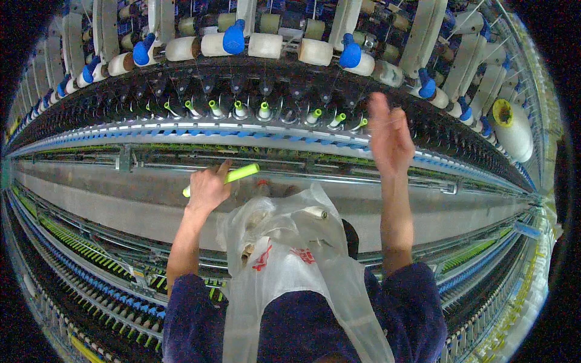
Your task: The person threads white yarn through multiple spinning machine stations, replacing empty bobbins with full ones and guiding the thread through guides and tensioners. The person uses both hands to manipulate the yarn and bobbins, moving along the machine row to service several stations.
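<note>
Your left hand (209, 186) has its fingers wrapped around a yellow-green tube (243, 173), nearer you than the machine's front rail (242, 134). Green-topped bobbins (264, 111) line that rail's far edge; a translucent bag (284, 275) hangs on your front. Your right hand (392, 136), blurred, is raised over the rail, right of those bobbins; I cannot tell whether its fingers pinch anything.

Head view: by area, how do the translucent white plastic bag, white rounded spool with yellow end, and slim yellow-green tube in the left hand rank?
Largest to smallest:
1. Translucent white plastic bag
2. White rounded spool with yellow end
3. Slim yellow-green tube, partly hidden by the left hand
</note>
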Available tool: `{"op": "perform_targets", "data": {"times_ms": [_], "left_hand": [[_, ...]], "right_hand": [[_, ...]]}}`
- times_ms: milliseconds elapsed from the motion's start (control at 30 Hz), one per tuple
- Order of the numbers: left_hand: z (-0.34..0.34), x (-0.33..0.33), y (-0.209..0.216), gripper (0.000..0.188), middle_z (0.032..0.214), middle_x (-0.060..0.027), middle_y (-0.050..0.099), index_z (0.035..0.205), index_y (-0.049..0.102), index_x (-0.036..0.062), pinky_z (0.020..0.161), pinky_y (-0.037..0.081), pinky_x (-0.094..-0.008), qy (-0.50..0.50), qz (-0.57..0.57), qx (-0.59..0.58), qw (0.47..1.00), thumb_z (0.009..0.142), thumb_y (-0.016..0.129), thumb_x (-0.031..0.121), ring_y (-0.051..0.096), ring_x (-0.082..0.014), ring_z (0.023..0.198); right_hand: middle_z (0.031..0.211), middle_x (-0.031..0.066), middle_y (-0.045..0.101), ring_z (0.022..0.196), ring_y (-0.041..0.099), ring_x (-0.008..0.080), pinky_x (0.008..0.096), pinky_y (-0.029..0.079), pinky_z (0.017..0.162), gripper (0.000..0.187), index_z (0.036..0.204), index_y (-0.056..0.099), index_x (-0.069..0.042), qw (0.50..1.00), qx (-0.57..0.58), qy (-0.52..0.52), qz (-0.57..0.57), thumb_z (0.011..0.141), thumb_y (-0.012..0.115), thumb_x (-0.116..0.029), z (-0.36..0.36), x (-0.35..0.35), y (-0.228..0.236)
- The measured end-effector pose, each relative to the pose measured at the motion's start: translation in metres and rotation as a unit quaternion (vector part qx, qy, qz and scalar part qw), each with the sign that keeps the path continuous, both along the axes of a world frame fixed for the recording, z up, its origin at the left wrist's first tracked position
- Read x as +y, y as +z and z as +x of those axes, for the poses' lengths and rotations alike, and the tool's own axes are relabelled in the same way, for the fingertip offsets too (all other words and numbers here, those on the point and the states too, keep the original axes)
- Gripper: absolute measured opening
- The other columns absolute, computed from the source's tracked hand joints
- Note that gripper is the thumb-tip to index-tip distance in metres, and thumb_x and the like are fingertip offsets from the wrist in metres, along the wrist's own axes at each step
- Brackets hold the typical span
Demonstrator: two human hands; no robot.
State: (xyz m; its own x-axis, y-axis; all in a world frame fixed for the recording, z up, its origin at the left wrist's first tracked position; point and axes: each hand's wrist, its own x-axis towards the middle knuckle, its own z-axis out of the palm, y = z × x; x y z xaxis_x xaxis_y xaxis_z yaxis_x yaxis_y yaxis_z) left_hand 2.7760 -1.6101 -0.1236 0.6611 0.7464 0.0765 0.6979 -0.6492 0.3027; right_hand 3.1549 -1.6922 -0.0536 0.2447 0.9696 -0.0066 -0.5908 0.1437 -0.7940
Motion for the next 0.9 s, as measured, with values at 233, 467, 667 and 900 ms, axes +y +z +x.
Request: {"op": "perform_targets", "data": {"times_ms": [233,467,667,900], "left_hand": [[-0.012,0.008,0.001,0.035,0.065,-0.0116,0.062,0.097,0.066,0.0073,0.053,0.051,-0.042,-0.005,-0.006,0.029,1.0,0.062,0.064,0.01,0.063,-0.0324,0.06],[-0.033,0.014,-0.012,0.031,0.066,-0.0137,0.062,0.092,0.067,0.0068,0.055,0.051,-0.0423,-0.018,-0.014,0.04,0.999,0.061,0.066,0.011,0.063,-0.0329,0.061],[-0.042,0.017,-0.024,0.034,0.068,-0.0138,0.063,0.094,0.068,0.0072,0.058,0.051,-0.043,-0.034,0.0,0.044,0.998,0.061,0.067,0.012,0.064,-0.0334,0.066],[-0.09,0.031,-0.046,0.038,0.078,-0.0143,0.066,0.102,0.068,0.0123,0.062,0.053,-0.0431,-0.039,-0.06,0.081,0.994,0.064,0.066,0.011,0.065,-0.0334,0.071]], "right_hand": [[0.092,0.0035,0.061,0.083,0.06,0.0172,0.0327,0.049,0.075,0.006,0.097,0.059,-0.013,0.989,-0.132,-0.059,0.023,0.092,0.057,-0.016,-0.005,0.006,0.018],[0.086,0.0069,0.059,0.08,0.055,0.0212,0.0373,0.046,0.073,0.007,0.085,0.057,-0.007,0.724,-0.678,-0.064,0.11,0.09,0.057,-0.012,0.004,0.009,0.004],[0.096,0.0096,0.061,0.085,0.058,0.0239,0.0377,0.048,0.077,0.004,0.088,0.059,-0.008,0.67,-0.741,-0.036,0.024,0.085,0.059,-0.011,0.022,0.002,-0.014],[0.099,0.0038,0.064,0.081,0.057,0.0204,0.0334,0.049,0.074,0.011,0.089,0.063,-0.012,0.662,-0.719,-0.193,-0.079,0.08,0.058,-0.007,0.051,-0.011,0.009]]}}
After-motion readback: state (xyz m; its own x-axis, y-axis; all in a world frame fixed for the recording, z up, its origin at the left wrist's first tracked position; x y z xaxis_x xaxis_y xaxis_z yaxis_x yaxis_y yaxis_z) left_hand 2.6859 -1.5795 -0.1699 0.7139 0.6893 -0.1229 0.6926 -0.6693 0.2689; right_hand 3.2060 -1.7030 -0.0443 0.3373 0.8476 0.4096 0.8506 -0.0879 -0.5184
